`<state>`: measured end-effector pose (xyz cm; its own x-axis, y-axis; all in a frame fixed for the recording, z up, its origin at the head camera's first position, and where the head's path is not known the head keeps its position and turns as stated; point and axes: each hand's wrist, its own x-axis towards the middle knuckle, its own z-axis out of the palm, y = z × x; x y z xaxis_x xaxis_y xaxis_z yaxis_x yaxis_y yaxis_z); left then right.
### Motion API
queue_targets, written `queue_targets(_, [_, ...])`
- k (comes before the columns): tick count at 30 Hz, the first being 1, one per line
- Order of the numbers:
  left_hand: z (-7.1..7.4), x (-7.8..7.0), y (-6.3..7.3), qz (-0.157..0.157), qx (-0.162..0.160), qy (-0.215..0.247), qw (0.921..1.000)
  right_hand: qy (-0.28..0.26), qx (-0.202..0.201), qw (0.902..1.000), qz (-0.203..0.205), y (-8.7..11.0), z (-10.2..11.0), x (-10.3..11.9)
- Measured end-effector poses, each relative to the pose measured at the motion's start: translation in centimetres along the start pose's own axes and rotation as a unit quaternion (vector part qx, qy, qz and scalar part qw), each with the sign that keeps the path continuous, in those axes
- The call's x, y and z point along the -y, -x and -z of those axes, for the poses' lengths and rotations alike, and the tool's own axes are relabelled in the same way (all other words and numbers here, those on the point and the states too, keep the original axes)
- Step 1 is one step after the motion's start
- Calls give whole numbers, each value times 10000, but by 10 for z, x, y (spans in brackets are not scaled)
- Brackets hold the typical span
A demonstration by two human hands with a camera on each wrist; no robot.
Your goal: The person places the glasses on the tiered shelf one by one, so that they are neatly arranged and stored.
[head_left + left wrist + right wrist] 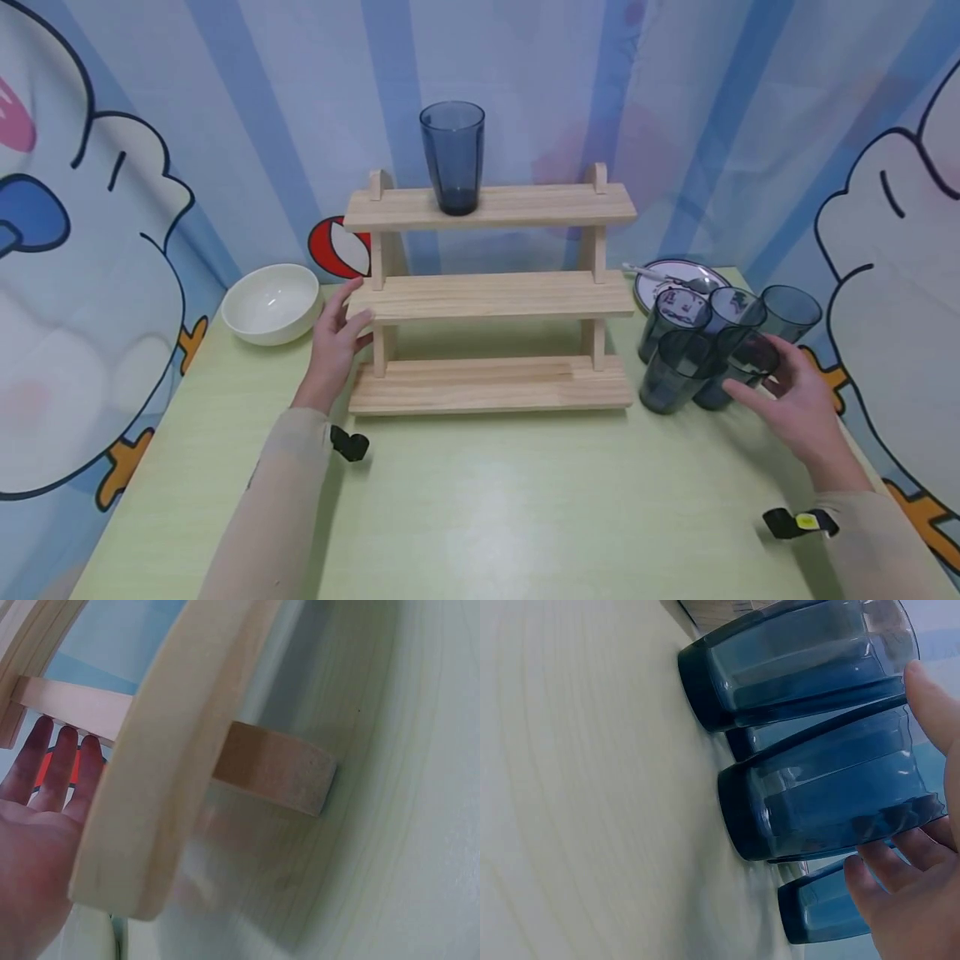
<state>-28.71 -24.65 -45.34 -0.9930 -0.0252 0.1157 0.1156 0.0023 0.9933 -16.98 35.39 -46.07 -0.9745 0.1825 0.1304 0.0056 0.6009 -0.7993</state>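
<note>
A wooden three-tier shelf point(491, 296) stands on the table. My left hand point(339, 342) is at the left end of its middle board; the left wrist view shows straight fingers point(58, 769) reaching up to a wooden piece of the frame. One blue-grey glass point(453, 158) stands upright on the top board. To the right of the shelf, several similar glasses point(678, 371) stand close together. My right hand point(806, 408) holds the near right glass point(832, 791) of this group, with the thumb at its rim and fingers round its far side. That glass is upright.
A white bowl point(272, 305) sits left of the shelf. Behind the glasses lies a patterned plate point(647, 287) with a spoon point(675, 279) on it. A printed blue curtain point(510, 67) hangs along the back of the light green table point(480, 500).
</note>
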Motion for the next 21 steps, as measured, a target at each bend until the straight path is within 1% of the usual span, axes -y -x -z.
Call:
queue_targets(8, [0, 0, 1, 21, -11, -43, 10000, -24, -185, 9993, -316, -2, -8, 1])
queue_targets(13, [0, 2, 0, 29, -18, 3, 10000, 47, -276, 9988, -404, -1, -12, 4])
queue_targets(21, [1, 2, 0, -39, -26, -76, 10000, 269, -705, 9960, -471, 3, -14, 3])
